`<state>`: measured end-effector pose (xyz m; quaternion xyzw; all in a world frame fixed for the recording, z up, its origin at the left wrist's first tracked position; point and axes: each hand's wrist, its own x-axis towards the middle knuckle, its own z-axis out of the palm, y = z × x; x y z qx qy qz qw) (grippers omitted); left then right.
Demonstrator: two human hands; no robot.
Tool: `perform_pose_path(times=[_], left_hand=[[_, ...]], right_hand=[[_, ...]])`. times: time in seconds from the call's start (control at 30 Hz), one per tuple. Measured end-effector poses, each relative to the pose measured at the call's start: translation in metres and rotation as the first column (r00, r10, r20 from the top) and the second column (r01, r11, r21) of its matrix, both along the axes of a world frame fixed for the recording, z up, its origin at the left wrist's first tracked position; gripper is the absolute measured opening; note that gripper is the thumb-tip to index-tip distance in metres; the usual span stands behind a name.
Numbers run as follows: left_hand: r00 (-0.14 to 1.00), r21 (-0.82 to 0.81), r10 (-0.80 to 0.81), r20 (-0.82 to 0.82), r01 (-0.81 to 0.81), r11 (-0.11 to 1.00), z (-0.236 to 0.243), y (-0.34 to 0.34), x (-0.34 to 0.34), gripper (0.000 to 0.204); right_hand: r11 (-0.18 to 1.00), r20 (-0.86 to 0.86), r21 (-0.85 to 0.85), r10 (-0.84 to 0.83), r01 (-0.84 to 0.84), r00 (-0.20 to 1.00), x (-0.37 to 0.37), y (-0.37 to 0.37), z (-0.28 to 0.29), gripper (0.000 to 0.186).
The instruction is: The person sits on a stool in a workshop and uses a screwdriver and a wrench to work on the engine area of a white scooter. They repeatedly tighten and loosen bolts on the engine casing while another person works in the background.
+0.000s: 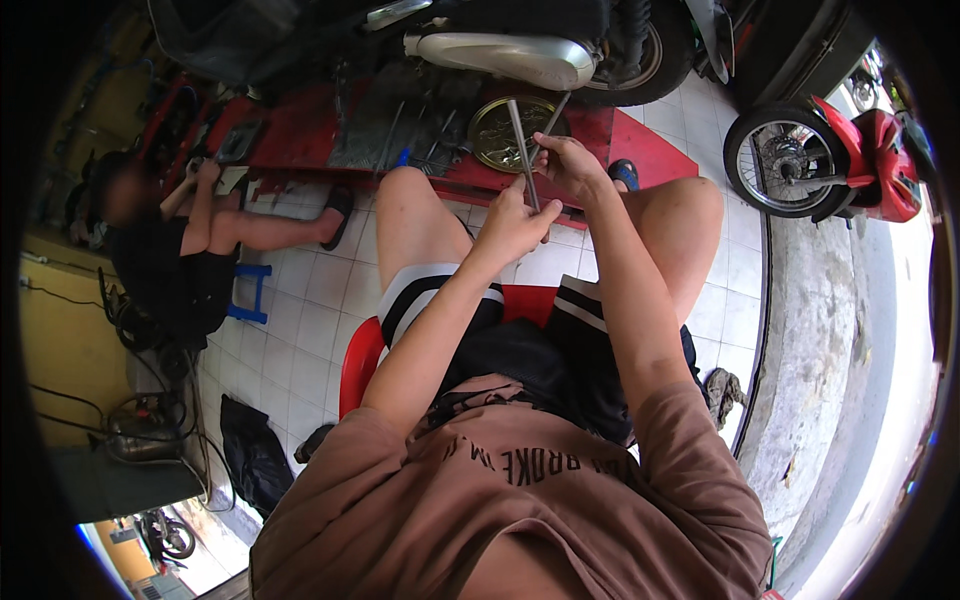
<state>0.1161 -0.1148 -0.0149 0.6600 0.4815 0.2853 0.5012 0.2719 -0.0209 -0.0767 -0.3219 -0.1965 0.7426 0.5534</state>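
My left hand (pixel 512 222) is closed around a straight silver metal rod (pixel 520 135), which points up and away from me between my knees. Just to the right and a little farther, my right hand (pixel 572 165) pinches a thinner, darker metal rod (pixel 556 115) that slants up to the right. The two rods come close near my right fingertips; whether they touch, I cannot tell. Beyond my hands a round gold-coloured tray (pixel 478 128) with small metal parts in it lies on a red platform (pixel 655 150).
Several hand tools lie on a dark mat (pixel 365 125). A scooter with a silver cover (pixel 500 55) stands above the platform. At left sits another person (pixel 170 235) by a blue stool (pixel 250 293). A red motorcycle (pixel 870 175) is at right. My red seat (pixel 360 365) is below me.
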Motion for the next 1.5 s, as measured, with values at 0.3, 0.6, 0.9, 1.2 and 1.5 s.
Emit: perform_pose_path(times=[0.3, 0.6, 0.9, 1.2, 1.5], left_hand=[[0.851, -0.435, 0.210, 0.482, 0.024, 0.900, -0.022, 0.085, -0.060, 0.033], [0.649, -0.716, 0.430, 0.628, 0.265, 0.645, -0.124, 0.203, 0.081, 0.036], [0.208, -0.613, 0.601, 0.772, 0.494, 0.617, -0.148, 0.255, 0.129, 0.056], [0.223, -0.663, 0.636, 0.739, 0.408, 0.627, -0.148, 0.267, 0.136, 0.061], [0.333, -0.683, 0.599, 0.728, 0.288, 0.671, -0.172, 0.293, 0.153, 0.022]], right_hand=[[0.970, -0.161, -0.115, -0.229, 0.212, 0.960, 0.008, -0.034, 0.057, 0.016], [0.852, -0.335, -0.254, -0.522, 0.458, 0.785, 0.012, -0.042, 0.061, 0.016], [0.889, -0.443, -0.212, -0.458, 0.406, 0.771, 0.001, -0.048, 0.079, 0.014], [0.876, -0.477, -0.218, -0.480, 0.429, 0.737, 0.006, -0.054, 0.076, 0.014], [0.893, -0.475, -0.199, -0.448, 0.404, 0.757, 0.005, -0.055, 0.073, 0.015]])
